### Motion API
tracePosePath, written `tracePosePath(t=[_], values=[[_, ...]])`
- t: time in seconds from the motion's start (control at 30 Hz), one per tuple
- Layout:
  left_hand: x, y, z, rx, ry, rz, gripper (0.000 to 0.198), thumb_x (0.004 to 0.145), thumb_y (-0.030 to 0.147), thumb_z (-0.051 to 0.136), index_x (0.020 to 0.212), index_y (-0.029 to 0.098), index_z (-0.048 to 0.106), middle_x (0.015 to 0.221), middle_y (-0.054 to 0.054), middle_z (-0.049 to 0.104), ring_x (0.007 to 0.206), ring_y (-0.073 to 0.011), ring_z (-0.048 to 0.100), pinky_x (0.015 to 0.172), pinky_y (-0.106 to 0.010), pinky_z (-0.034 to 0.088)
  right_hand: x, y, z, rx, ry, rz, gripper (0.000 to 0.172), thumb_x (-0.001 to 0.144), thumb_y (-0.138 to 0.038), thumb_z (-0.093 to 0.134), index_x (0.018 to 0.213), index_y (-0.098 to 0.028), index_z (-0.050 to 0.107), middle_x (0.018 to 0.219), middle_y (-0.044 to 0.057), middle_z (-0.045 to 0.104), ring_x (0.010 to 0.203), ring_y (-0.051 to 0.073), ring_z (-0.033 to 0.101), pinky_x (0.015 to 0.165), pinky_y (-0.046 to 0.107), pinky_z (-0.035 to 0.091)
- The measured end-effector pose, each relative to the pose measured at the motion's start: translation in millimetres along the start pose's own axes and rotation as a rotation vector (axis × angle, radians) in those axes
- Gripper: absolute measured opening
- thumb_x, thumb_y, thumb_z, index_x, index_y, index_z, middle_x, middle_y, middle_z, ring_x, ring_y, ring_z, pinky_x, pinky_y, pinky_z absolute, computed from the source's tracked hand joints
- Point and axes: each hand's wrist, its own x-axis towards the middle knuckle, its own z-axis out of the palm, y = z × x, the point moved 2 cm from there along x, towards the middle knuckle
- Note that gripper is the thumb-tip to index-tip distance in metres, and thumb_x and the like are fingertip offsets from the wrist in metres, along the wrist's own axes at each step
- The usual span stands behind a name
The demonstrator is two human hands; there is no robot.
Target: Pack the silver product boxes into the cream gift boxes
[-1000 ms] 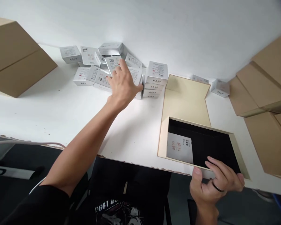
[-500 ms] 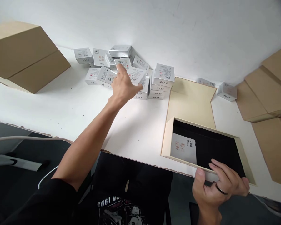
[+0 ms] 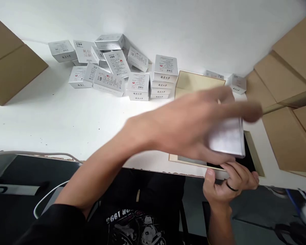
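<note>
My left hand (image 3: 188,124), blurred by motion, is closed on a small silver carton (image 3: 228,141) with its fingers stretched over the carton's far side. It holds the carton above an open cream gift box (image 3: 257,158) with a black inside. My right hand (image 3: 230,183), with a dark ring on one finger, pinches the gift box's front wall between thumb and fingers. Behind my left hand the box's raised flap lid (image 3: 198,80) lies toward the wall. Much of the box's inside is hidden by my left hand and the carton.
A loose heap of silver cartons (image 3: 108,81) lies by the wall, with a neat stack (image 3: 164,76) to its right. Another silver carton (image 3: 237,84) sits behind the box. Brown boxes (image 3: 293,136) stand at right, and a brown box (image 3: 12,64) at left.
My left hand has moved right from the carton heap to above the gift box, carrying a silver carton. My right hand still grips the front wall. The view has shifted a little.
</note>
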Motion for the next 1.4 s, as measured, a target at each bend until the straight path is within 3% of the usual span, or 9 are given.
tracePosePath(t=[0.1, 0.23, 0.33, 0.6, 0.8, 0.93, 1.03, 1.2, 1.4], values=[[30.8, 11.9, 28.7, 0.183, -0.382, -0.079, 0.048, 0.100, 0.048, 0.064, 0.142, 0.025, 0.062, 0.130, -0.010, 0.066, 0.109, -0.0259, 0.065, 0.085, -0.034, 0.054, 1.6, -2.3, 0.3, -0.002, -0.012, 0.002, 0.027, 0.096, -0.039, 0.065, 0.110, -0.017, 0.059, 0.106, 0.013, 0.067, 0.112, 0.028, 0.060, 0.113, 0.058, 0.036], [46.0, 12.1, 55.2, 0.264, -0.794, -0.336, 0.063, 0.084, 0.045, 0.085, 0.139, 0.021, 0.066, 0.117, -0.012, 0.073, 0.095, -0.0298, 0.069, 0.073, -0.035, 0.053, 4.8, -5.4, 3.0, 0.006, 0.004, 0.031, 0.021, 0.097, -0.035, 0.061, 0.110, -0.019, 0.060, 0.104, 0.011, 0.069, 0.108, 0.027, 0.061, 0.111, 0.057, 0.036], [47.8, 15.0, 63.1, 0.267, -0.780, -0.332, 0.080, 0.070, 0.040, 0.096, 0.141, 0.019, 0.066, 0.119, -0.014, 0.074, 0.093, -0.0310, 0.069, 0.073, -0.037, 0.053, 5.4, -5.6, 5.5, 0.005, 0.012, 0.034, 0.022, 0.097, -0.036, 0.061, 0.111, -0.019, 0.059, 0.104, 0.010, 0.068, 0.108, 0.027, 0.060, 0.111, 0.058, 0.036], [54.9, 9.3, 80.5, 0.285, -0.800, -0.308, 0.050, 0.081, 0.053, 0.083, 0.116, 0.019, 0.078, 0.096, -0.010, 0.077, 0.074, -0.0269, 0.067, 0.063, -0.037, 0.051, 4.2, -6.1, 7.0, 0.004, 0.037, 0.018, 0.021, 0.097, -0.035, 0.059, 0.110, -0.018, 0.060, 0.102, 0.012, 0.069, 0.107, 0.028, 0.062, 0.111, 0.059, 0.037], [29.8, 6.3, 77.9, 0.322, -0.534, -0.147, 0.069, 0.082, 0.067, 0.078, 0.125, 0.013, 0.069, 0.114, -0.017, 0.072, 0.100, -0.0333, 0.067, 0.091, -0.048, 0.051, 0.5, -5.3, 5.6, 0.005, 0.043, -0.014, 0.017, 0.098, -0.030, 0.056, 0.108, -0.017, 0.061, 0.100, 0.013, 0.070, 0.106, 0.027, 0.063, 0.112, 0.055, 0.037], [-20.4, -17.2, 56.0, 0.423, 0.136, -0.056, 0.057, 0.097, 0.072, 0.054, 0.100, 0.017, 0.065, 0.089, -0.006, 0.068, 0.078, -0.0225, 0.062, 0.078, -0.040, 0.049, -0.3, -4.2, 6.0, 0.010, 0.047, -0.027, 0.021, 0.099, -0.036, 0.057, 0.108, -0.018, 0.061, 0.098, 0.012, 0.070, 0.103, 0.027, 0.064, 0.111, 0.056, 0.037], [-62.1, -68.0, 31.9, 0.512, 0.592, -0.491, 0.035, 0.098, 0.054, 0.064, 0.103, 0.020, 0.057, 0.097, -0.007, 0.066, 0.088, -0.0242, 0.063, 0.081, -0.041, 0.051, 0.2, -4.6, 7.1, 0.011, 0.073, -0.029, 0.022, 0.100, -0.038, 0.055, 0.106, -0.018, 0.061, 0.096, 0.012, 0.070, 0.101, 0.027, 0.064, 0.110, 0.054, 0.037], [-88.1, -148.6, 12.7, 0.441, 0.616, -1.115, 0.085, 0.060, 0.042, 0.097, 0.123, 0.019, 0.046, 0.131, -0.019, 0.052, 0.126, -0.0452, 0.052, 0.100, -0.059, 0.048, 0.3, -5.1, 8.2, 0.013, 0.087, -0.004, 0.020, 0.099, -0.038, 0.056, 0.105, -0.019, 0.061, 0.095, 0.011, 0.071, 0.101, 0.027, 0.064, 0.108, 0.056, 0.038], [-74.2, -151.2, 15.0, 0.372, 0.733, -1.183, 0.075, 0.065, 0.032, 0.092, 0.119, 0.023, 0.042, 0.122, -0.013, 0.057, 0.120, -0.0398, 0.059, 0.105, -0.061, 0.040, -0.5, -5.7, 7.8, 0.019, 0.102, 0.023, 0.022, 0.099, -0.039, 0.054, 0.105, -0.019, 0.062, 0.096, 0.011, 0.071, 0.104, 0.029, 0.065, 0.109, 0.059, 0.038]])
